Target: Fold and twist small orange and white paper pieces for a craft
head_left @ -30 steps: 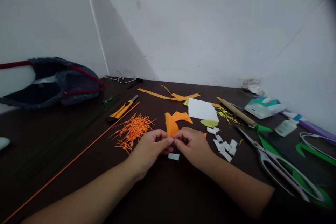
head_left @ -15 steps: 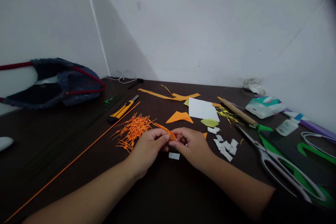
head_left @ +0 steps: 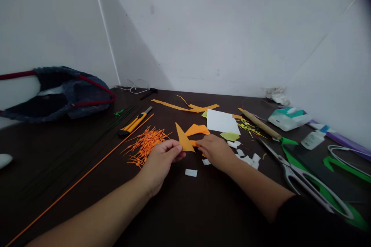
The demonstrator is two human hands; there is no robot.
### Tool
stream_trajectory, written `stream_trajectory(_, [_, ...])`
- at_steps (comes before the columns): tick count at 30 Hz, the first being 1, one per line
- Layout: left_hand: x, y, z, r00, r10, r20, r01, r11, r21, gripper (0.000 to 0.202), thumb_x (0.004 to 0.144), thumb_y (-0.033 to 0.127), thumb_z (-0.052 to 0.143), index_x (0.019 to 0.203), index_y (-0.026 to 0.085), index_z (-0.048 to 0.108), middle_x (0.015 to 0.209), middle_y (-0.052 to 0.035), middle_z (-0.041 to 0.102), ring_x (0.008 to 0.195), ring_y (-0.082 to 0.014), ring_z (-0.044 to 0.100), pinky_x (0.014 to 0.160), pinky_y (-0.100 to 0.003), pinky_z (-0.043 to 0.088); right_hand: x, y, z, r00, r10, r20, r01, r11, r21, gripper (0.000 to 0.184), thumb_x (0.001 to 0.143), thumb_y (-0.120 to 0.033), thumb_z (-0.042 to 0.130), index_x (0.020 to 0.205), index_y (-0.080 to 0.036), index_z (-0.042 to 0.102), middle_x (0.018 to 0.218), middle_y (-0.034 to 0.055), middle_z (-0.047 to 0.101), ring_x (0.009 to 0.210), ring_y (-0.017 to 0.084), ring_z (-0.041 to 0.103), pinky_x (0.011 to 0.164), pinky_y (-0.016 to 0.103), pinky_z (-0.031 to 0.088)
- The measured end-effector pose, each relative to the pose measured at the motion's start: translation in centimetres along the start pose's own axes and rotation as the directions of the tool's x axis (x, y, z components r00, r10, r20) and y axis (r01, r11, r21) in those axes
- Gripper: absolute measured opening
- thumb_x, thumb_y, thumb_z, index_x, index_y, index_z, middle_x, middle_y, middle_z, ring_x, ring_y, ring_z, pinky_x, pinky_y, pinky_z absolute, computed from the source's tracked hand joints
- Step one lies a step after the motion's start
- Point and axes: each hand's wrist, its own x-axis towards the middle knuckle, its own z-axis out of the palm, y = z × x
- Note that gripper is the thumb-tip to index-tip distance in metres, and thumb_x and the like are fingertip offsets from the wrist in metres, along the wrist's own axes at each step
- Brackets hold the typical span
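My left hand (head_left: 162,158) pinches a pointed orange piece of crepe paper (head_left: 184,141) between thumb and fingers, its tip standing up and away from me. Just to the right, my right hand (head_left: 216,151) has its fingertips closed on a narrow orange paper piece (head_left: 192,143), which partly passes behind the first one. Beyond the hands lies a folded orange paper scrap (head_left: 197,129). To the left of my left hand is a pile of thin orange twisted paper pieces (head_left: 150,142). A small white paper rectangle (head_left: 191,172) rests on the table below my hands.
A yellow utility knife (head_left: 133,123) and long orange stick (head_left: 87,173) lie left. White paper (head_left: 222,121), yellow-green strands (head_left: 249,127) and white scraps (head_left: 249,159) lie right of centre. Large scissors (head_left: 307,185), a glue bottle (head_left: 313,139) and a wooden rod (head_left: 259,123) are farther right.
The orange paper, earlier bunched between both hands, is now spread out in my left hand. My right hand has drawn away to the right and slightly forward, onto another orange piece.
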Motion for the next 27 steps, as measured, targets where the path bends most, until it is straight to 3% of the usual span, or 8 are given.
stream_trajectory(2, [-0.1, 0.0, 0.1, 1.000, 0.006, -0.009, -0.006, 1.000, -0.030, 0.008, 0.072, 0.023, 0.059, 0.069, 0.016, 0.060, 0.073, 0.0004, 0.057, 0.072, -0.0135, 0.055, 0.075, -0.029, 0.045, 0.0, -0.8, -0.4, 0.982, 0.144, -0.120, -0.132, 0.986, 0.102, 0.009, 0.076, -0.019, 0.054, 0.082, -0.019, 0.060, 0.072, 0.0032, 0.061, 0.068, 0.017, 0.055, 0.063, 0.030, 0.043])
stream_trajectory(4, [-0.2, 0.0, 0.2, 1.000, 0.005, -0.017, -0.006, 0.998, -0.060, 0.008, 0.073, 0.023, 0.059, 0.070, 0.016, 0.061, 0.073, 0.0001, 0.057, 0.072, -0.0133, 0.056, 0.076, -0.029, 0.045, 0.0, -2.0, -1.0, 0.933, 0.258, -0.249, -0.197, 0.950, 0.243, 0.006, 0.077, -0.024, 0.054, 0.075, -0.020, 0.058, 0.067, 0.0016, 0.060, 0.064, 0.015, 0.054, 0.060, 0.028, 0.043])
stream_trajectory(8, [-0.5, 0.0, 0.7, 1.000, -0.010, 0.004, 0.010, 0.990, -0.139, 0.009, 0.074, 0.022, 0.058, 0.076, 0.015, 0.064, 0.077, -0.0012, 0.060, 0.072, -0.0124, 0.055, 0.076, -0.028, 0.045, 0.0, -4.6, -1.9, 0.916, 0.189, -0.354, -0.035, 0.916, 0.399, 0.010, 0.079, -0.021, 0.053, 0.083, -0.022, 0.062, 0.080, 0.0029, 0.065, 0.076, 0.016, 0.058, 0.070, 0.031, 0.046])
stream_trajectory(12, [-1.0, 0.0, 1.0, 0.999, -0.008, 0.037, 0.014, 0.983, -0.181, 0.012, 0.075, 0.023, 0.058, 0.079, 0.014, 0.065, 0.079, -0.0031, 0.063, 0.074, -0.0130, 0.056, 0.077, -0.029, 0.044, -0.1, -5.7, -1.4, 0.926, 0.074, -0.370, 0.085, 0.914, 0.396, 0.020, 0.080, -0.013, 0.048, 0.090, -0.022, 0.062, 0.086, 0.0032, 0.066, 0.083, 0.015, 0.058, 0.076, 0.031, 0.047])
stream_trajectory(21, [-1.8, 0.2, 1.4, 0.996, -0.012, 0.088, 0.038, 0.954, -0.298, 0.015, 0.075, 0.026, 0.060, 0.076, 0.012, 0.067, 0.080, -0.0069, 0.065, 0.079, -0.0163, 0.057, 0.083, -0.032, 0.043, -0.1, -5.6, -1.6, 0.913, 0.083, -0.399, 0.096, 0.908, 0.409, 0.012, 0.077, -0.015, 0.053, 0.079, -0.022, 0.063, 0.080, 0.0038, 0.062, 0.079, 0.016, 0.057, 0.071, 0.034, 0.047])
stream_trajectory(27, [-1.0, 0.0, 0.8, 0.994, -0.016, 0.111, 0.041, 0.972, -0.232, 0.012, 0.071, 0.025, 0.064, 0.067, 0.014, 0.061, 0.065, 0.0001, 0.060, 0.064, -0.0110, 0.055, 0.070, -0.027, 0.044, 0.0, -5.4, -1.7, 0.968, 0.119, -0.223, 0.020, 0.844, 0.537, 0.014, 0.073, -0.015, 0.057, 0.081, -0.025, 0.064, 0.086, 0.0028, 0.060, 0.084, 0.016, 0.056, 0.075, 0.034, 0.046])
